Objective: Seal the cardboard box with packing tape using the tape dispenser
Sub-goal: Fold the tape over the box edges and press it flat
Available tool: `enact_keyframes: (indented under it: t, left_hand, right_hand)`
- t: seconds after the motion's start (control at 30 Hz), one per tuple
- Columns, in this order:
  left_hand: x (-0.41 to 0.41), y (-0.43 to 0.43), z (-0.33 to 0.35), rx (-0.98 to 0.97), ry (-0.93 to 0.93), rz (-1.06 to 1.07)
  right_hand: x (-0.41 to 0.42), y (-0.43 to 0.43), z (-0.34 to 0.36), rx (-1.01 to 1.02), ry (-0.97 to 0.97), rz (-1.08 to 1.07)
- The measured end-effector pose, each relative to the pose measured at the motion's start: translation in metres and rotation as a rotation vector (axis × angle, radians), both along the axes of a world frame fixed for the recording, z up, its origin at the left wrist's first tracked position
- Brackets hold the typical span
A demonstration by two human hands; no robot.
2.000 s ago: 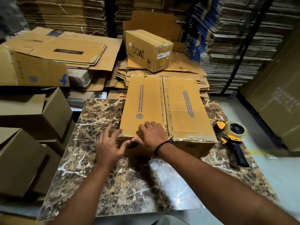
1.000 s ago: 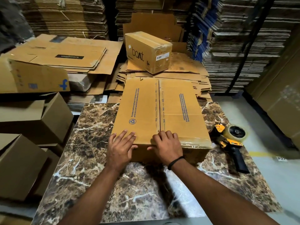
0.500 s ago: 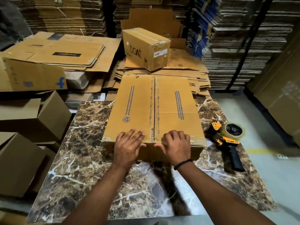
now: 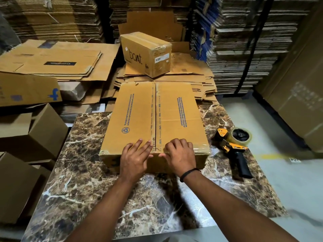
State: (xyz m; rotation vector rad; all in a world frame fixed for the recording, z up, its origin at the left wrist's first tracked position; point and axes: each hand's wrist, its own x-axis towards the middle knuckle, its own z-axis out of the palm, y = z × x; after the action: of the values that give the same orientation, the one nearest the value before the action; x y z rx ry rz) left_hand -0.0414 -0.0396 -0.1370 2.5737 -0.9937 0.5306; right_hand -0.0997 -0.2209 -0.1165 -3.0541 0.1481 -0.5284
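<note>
A long brown cardboard box [image 4: 173,117] with blue print lies lengthwise on the marble table [image 4: 90,193], its two top flaps closed along a centre seam. My left hand [image 4: 135,158] rests flat on the left flap at the near edge, fingers straight. My right hand [image 4: 180,155] presses on the right flap beside the seam, fingers bent over the near corner. A yellow and black tape dispenser [image 4: 234,147] with a roll of clear tape lies on the table to the right of the box, untouched.
A sealed "boAt" box [image 4: 146,53] sits on flattened cartons behind the table. Open empty boxes [image 4: 33,135] crowd the left side. Tall stacks of flat cardboard [image 4: 244,49] fill the back and right. Bare floor [image 4: 288,180] lies right of the table.
The box has been turned and squared so its seam runs straight away from me. Both hands moved from its near left corner to either side of the seam. The dispenser stayed put.
</note>
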Motion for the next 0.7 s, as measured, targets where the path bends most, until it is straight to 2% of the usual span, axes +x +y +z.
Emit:
enact_keyframes:
  t: [0.1,0.23,0.4,0.57,0.7]
  left_hand:
    - [-0.003,0.001,0.004,0.009,0.027,0.02]
    - [-0.009,-0.013,0.016,0.008,0.008,0.026]
    - [-0.004,-0.032,0.014,0.007,0.007,-0.046]
    - [0.0,-0.023,0.004,0.029,-0.005,-0.132]
    - [-0.008,-0.027,0.013,0.015,0.063,-0.056]
  right_hand:
    - [0.0,0.0,0.003,0.034,0.023,-0.01]
    - [-0.004,-0.011,0.015,0.156,0.092,0.098]
    - [-0.018,-0.049,0.012,0.122,0.057,-0.076]
    - [-0.025,-0.059,-0.002,0.118,-0.029,0.016]
    - [-0.026,-0.066,0.0,0.132,-0.011,0.051]
